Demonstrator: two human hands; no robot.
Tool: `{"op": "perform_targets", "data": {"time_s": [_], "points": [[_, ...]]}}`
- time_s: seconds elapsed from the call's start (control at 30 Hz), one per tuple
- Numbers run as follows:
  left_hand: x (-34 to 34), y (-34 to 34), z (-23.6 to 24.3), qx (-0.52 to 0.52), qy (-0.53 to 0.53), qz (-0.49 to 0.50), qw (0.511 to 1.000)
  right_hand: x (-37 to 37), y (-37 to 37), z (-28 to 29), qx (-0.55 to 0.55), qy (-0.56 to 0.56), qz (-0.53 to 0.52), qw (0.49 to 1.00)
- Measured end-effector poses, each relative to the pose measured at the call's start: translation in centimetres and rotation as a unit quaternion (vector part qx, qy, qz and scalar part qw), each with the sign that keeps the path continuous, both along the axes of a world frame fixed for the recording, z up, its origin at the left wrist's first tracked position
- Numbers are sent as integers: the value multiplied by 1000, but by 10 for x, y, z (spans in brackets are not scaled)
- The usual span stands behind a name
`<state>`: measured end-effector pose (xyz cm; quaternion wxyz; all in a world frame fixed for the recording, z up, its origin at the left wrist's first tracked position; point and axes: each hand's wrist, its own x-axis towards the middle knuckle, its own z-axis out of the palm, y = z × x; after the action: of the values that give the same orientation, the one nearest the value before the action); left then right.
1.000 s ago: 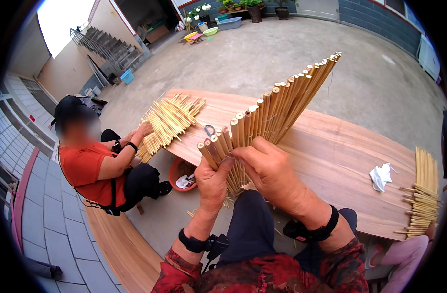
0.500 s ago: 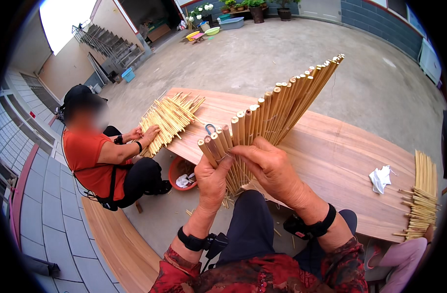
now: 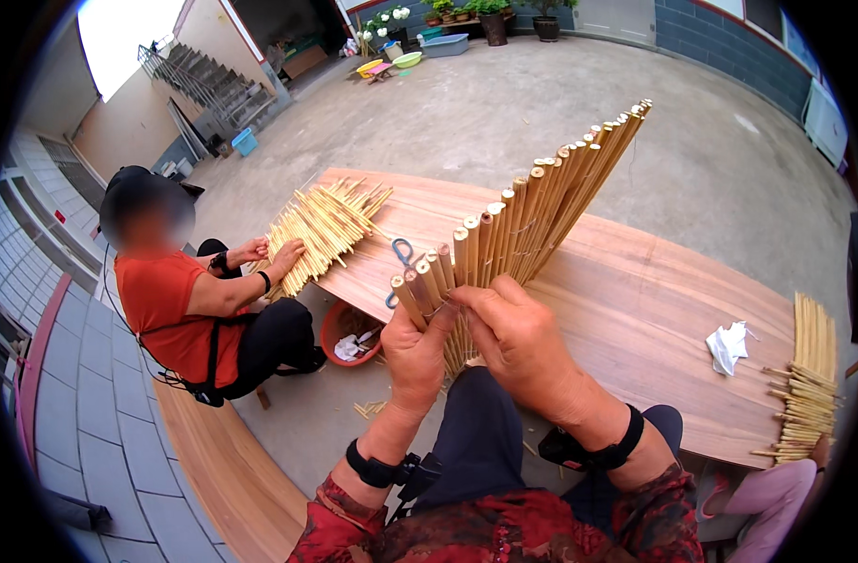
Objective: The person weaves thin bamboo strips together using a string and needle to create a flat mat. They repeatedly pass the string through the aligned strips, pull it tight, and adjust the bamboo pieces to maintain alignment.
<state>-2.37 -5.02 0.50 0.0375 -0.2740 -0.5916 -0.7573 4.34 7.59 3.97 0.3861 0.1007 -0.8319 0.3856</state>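
Note:
A long row of upright, tan reed sticks (image 3: 527, 225), bound side by side with thin thread, slants up from my lap toward the back right. My left hand (image 3: 417, 361) grips the near end of the row, thumb pressed on the sticks. Beside it, my right hand (image 3: 513, 342) has thumb and forefinger pinched on a thin thread against those sticks. Blue-handled scissors (image 3: 402, 251) lie on the wooden table (image 3: 654, 310) just behind the row, partly hidden by it.
A co-worker in an orange shirt (image 3: 180, 300) handles a loose stick pile (image 3: 330, 225) at left, near a red basin (image 3: 333, 330). White cloth (image 3: 727, 347) and more sticks (image 3: 804, 357) lie at right, beside someone's pink-clad leg (image 3: 771, 497). A wooden bench (image 3: 189, 450) stands at lower left.
My hands and the near end of the stick row have shifted slightly right and down. More of the scissors shows. The co-worker's hands have moved down onto the loose pile.

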Motion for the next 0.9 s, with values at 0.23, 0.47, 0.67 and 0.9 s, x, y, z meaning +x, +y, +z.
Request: {"op": "perform_targets", "data": {"time_s": [0.23,0.47,0.67,0.9], "points": [[36,20,-10,8,30,-17,999,44,13,17,27,-97,-28,995],[65,26,-24,-93,193,-8,977,98,18,5,-14,-182,-79,980],[82,27,-40,-75,244,-6,967,138,14,-20,-203,-273,-61,938],[83,21,-42,-79,228,-2,971,166,16,-13,-236,-411,-111,873]]}}
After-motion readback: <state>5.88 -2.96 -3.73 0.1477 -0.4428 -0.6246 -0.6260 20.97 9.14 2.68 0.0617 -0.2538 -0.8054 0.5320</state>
